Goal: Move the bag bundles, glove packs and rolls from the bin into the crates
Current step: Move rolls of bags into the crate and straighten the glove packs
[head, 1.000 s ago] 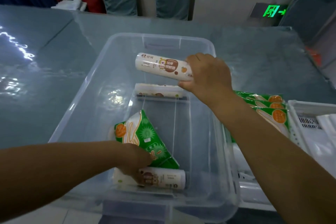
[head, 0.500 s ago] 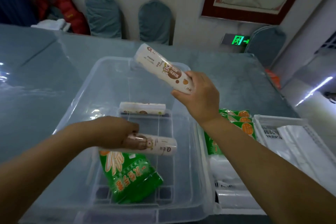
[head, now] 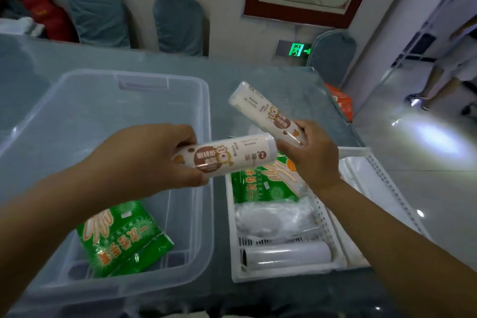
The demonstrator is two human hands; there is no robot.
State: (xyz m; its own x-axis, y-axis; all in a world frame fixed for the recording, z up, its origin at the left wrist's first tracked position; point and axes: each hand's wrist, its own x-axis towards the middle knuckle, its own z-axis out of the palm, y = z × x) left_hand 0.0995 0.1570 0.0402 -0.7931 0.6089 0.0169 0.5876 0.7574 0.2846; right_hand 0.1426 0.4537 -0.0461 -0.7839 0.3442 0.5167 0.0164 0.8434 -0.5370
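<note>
On the left of the grey bench (head: 296,90), a large clear plastic bin (head: 108,100) is sitting with one green printed glove pack (head: 124,237) lying in its near corner, not yet moved. Above the bin's right wall, the left hand (head: 152,157) is gripping a white cylindrical roll with a brown label (head: 227,157), its fingers (head: 185,137) wrapped around the labelled end so the roll is pointing right toward the crate. Just beside it, the right hand (head: 312,155) is clutching a second white roll with a brown label (head: 265,113) by its lower end, tilting it up and away; the two rolls are nearly touching, and seem to be travelling together to the crate. Below them, a white slotted plastic crate (head: 325,235) is holding a green glove pack (head: 260,186), a clear bag bundle (head: 273,217) and a pale roll (head: 286,253) at its near end. A second white crate (head: 382,175) is lying further right, partly hidden by the right forearm, its contents hard to make out. The crate's far end is hidden behind the hands.
</note>
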